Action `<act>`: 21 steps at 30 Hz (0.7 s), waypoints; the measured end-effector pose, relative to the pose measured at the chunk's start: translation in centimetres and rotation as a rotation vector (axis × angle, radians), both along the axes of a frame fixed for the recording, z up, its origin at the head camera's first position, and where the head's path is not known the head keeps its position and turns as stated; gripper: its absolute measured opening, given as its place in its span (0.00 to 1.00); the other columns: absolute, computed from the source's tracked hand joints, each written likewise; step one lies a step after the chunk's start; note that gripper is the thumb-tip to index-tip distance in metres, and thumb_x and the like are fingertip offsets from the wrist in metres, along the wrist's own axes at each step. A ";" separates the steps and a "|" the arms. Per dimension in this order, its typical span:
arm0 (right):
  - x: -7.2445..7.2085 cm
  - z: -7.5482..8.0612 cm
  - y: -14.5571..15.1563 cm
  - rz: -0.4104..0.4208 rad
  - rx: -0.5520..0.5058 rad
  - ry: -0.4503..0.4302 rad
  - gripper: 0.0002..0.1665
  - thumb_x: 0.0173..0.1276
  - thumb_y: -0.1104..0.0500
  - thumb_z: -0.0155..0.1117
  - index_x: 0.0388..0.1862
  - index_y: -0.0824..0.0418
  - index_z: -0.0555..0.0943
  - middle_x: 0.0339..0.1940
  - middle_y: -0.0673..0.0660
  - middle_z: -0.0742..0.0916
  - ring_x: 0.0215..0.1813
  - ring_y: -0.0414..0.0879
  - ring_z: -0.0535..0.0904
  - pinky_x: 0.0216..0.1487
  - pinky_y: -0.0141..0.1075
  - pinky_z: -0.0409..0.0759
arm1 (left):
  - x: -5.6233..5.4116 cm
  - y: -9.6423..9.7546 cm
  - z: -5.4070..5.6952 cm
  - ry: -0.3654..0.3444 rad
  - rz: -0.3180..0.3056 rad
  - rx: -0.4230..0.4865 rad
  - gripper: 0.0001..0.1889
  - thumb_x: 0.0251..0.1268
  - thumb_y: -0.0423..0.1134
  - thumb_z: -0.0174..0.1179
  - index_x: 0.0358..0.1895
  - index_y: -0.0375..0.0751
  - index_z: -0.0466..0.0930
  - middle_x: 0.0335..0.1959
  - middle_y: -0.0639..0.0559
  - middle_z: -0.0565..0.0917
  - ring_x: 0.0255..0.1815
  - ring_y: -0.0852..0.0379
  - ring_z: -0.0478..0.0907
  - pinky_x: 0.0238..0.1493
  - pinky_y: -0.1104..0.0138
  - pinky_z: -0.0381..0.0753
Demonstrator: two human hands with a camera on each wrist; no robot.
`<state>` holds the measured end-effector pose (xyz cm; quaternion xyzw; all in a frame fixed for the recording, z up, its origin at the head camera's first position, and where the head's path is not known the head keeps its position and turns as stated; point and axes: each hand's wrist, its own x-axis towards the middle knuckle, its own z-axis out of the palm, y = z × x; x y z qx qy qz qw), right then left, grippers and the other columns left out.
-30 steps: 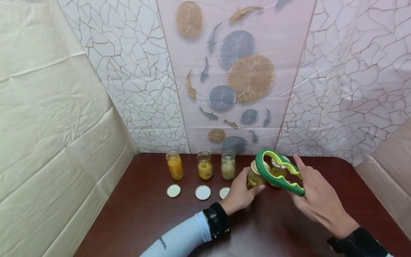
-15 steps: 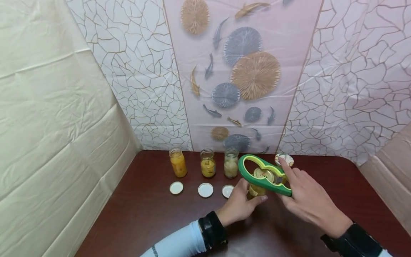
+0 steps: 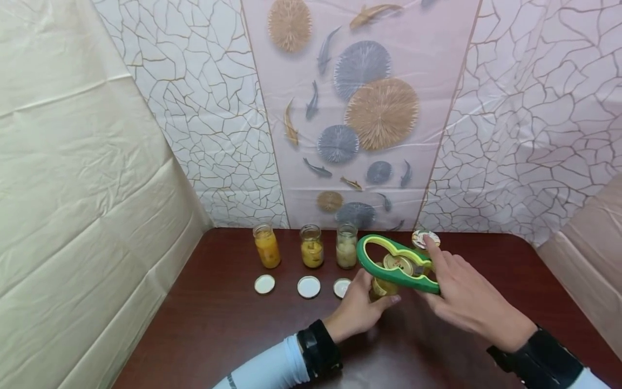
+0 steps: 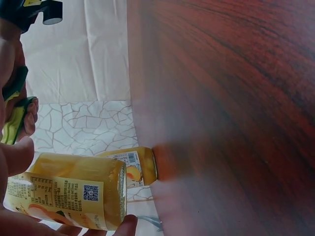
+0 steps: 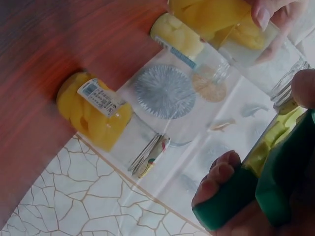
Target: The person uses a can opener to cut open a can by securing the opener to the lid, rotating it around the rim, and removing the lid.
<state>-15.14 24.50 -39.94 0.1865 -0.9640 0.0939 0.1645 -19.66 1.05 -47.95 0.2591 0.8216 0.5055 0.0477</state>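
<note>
My left hand [image 3: 357, 308] grips a glass jar [image 4: 74, 191] of yellow fruit, a peach printed on its label, held up over the tabletop. The jar's gold lid [image 3: 398, 263] faces up, tilted slightly toward me. In my right hand [image 3: 476, 305] is a green jar opener [image 3: 398, 277] with a lime, scalloped inner edge, its handle ends squeezed in the fingers. The opener's loop overlaps the lid in the head view; the right wrist view shows its lime edge right by the lid. A second lidded jar [image 5: 93, 110] of yellow fruit stands behind, its lid [image 3: 426, 239] partly behind my right index finger.
Three lidless jars stand in a row at the back: one orange [image 3: 267, 249], one yellow [image 3: 312, 253], one pale [image 3: 346, 251]. Before them lie three white-sided lids, at left [image 3: 264, 284], middle [image 3: 308, 287] and right [image 3: 342, 288]. Patterned cloth hangs behind the brown table [image 3: 233, 335].
My left hand has brought the jar toward me, away from the other lidded jar. My right hand has moved the opener left and down over its lid. The last half second shows little movement.
</note>
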 end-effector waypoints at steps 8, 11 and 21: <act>0.2 0.4 -0.5 0.027 -0.003 -0.056 0.58 0.69 0.42 0.74 0.84 0.69 0.56 0.47 0.61 0.86 0.49 0.55 0.82 0.51 0.53 0.81 | 0.4 0.1 0.4 0.047 -0.012 -0.012 0.33 0.74 0.51 0.69 0.77 0.58 0.67 0.71 0.54 0.77 0.72 0.63 0.74 0.74 0.62 0.76; 0.2 0.6 -0.7 0.034 0.030 -0.071 0.55 0.71 0.40 0.72 0.82 0.68 0.60 0.46 0.59 0.85 0.48 0.53 0.81 0.50 0.52 0.80 | 0.4 0.1 0.5 0.079 -0.014 0.005 0.33 0.74 0.49 0.70 0.77 0.55 0.67 0.72 0.53 0.77 0.74 0.62 0.74 0.76 0.61 0.75; 0.5 0.7 -0.8 0.013 0.044 -0.116 0.40 0.66 0.50 0.74 0.71 0.64 0.69 0.46 0.55 0.84 0.45 0.47 0.79 0.43 0.45 0.79 | 0.7 0.1 0.4 0.011 -0.023 0.024 0.33 0.74 0.48 0.70 0.77 0.57 0.67 0.72 0.56 0.78 0.73 0.64 0.75 0.76 0.62 0.75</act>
